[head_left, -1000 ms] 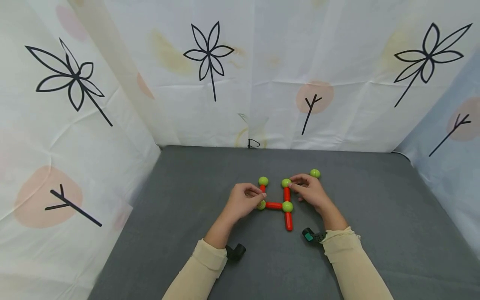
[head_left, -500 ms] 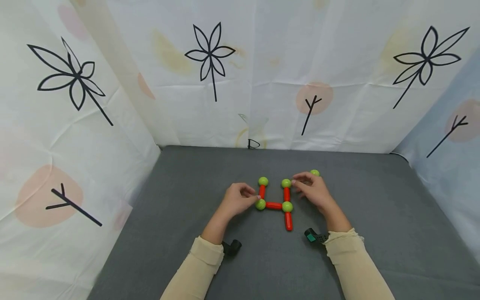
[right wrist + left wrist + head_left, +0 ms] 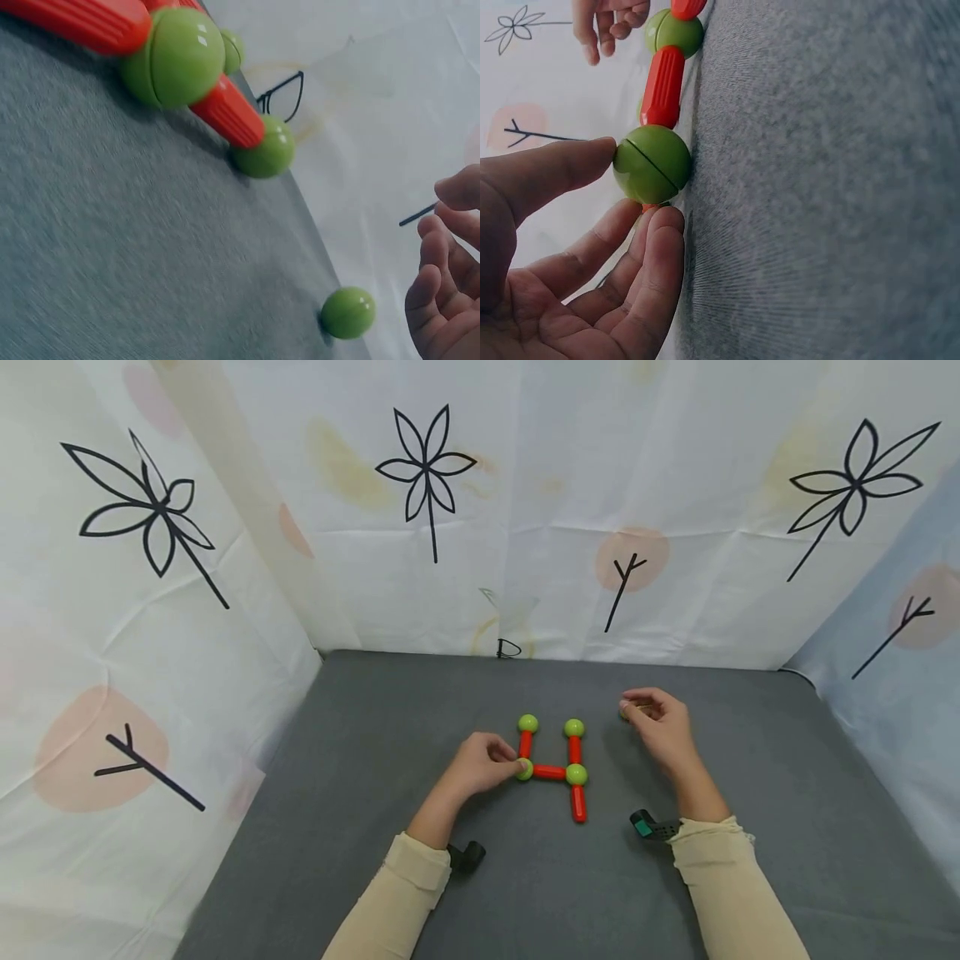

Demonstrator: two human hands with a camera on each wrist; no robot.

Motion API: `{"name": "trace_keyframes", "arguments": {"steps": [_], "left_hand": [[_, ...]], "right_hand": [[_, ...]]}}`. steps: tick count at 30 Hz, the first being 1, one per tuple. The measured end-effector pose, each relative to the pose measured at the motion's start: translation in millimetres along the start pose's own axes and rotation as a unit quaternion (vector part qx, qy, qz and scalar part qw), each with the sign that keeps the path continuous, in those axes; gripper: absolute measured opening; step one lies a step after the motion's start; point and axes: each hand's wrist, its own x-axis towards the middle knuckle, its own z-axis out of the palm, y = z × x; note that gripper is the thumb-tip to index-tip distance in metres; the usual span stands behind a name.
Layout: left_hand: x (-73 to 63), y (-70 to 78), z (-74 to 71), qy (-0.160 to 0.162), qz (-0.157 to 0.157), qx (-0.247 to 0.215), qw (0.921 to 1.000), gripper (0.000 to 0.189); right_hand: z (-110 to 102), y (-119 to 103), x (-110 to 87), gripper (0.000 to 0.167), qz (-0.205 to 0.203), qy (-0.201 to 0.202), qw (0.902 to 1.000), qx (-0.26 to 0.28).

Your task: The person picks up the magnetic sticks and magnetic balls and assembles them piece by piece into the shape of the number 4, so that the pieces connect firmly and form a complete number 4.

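Red rods and green balls form a joined figure on the grey table, like a figure 4. My left hand (image 3: 480, 764) pinches its lower left green ball (image 3: 652, 165) between thumb and fingertips. From that ball a red rod (image 3: 550, 772) runs across to another green ball (image 3: 576, 775), below which a second red rod (image 3: 579, 804) points toward me. Two more balls top the upright rods. Right of the figure, my right hand (image 3: 662, 727) hovers by a loose green ball (image 3: 349, 313), its loosely bent fingers apart from the ball in the right wrist view.
The grey table (image 3: 420, 693) ends at a white printed cloth (image 3: 555, 585) behind it, with more cloth on both sides. Black wrist devices stick out from both sleeves, one at the left wrist (image 3: 467, 858) and one at the right (image 3: 654, 827).
My right hand has left the figure's upper right ball and moved right to the loose ball. The left hand has stayed at the lower left ball, shifting only slightly.
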Motion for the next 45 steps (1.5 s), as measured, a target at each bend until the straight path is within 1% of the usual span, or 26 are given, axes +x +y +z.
{"name": "trace_keyframes", "arguments": {"steps": [6,9,12,20,24,28,36,45], "left_hand": [[-0.1,0.8,1.3,0.002,-0.004,-0.005,1.0,0.022],[-0.2,0.8,1.1,0.003,-0.004,-0.008,1.0,0.022],[0.4,-0.5,1.7,0.003,-0.003,-0.012,0.9999,0.022],[2.8,-4.7,3.7,0.003,-0.003,-0.02,0.9998,0.021],[2.9,-4.7,3.3,-0.001,-0.007,-0.028,0.9996,0.022],[3.2,-5.2,2.4,-0.007,-0.015,-0.039,0.9991,0.023],[2.8,-6.3,2.0,-0.013,-0.014,-0.051,0.9985,0.022],[2.3,-4.1,2.2,-0.014,-0.032,-0.056,0.9978,0.022]], "right_hand": [[-4.3,7.4,7.5,0.034,-0.001,0.026,0.9986,-0.047],[-5.1,10.9,9.2,0.036,0.01,0.027,0.997,-0.072],[-6.2,16.4,10.3,0.04,0.02,0.014,0.9962,-0.083],[-7.5,27.1,12.6,0.049,0.062,-0.041,0.9908,-0.114],[-6.3,30.3,13.5,0.049,0.075,-0.052,0.9884,-0.121],[-6.0,33.3,14.5,0.047,0.075,-0.056,0.988,-0.123],[-6.6,37.3,15.2,0.043,0.068,-0.047,0.9899,-0.115],[-7.9,36.8,9.0,0.041,0.064,-0.043,0.9904,-0.115]]}}
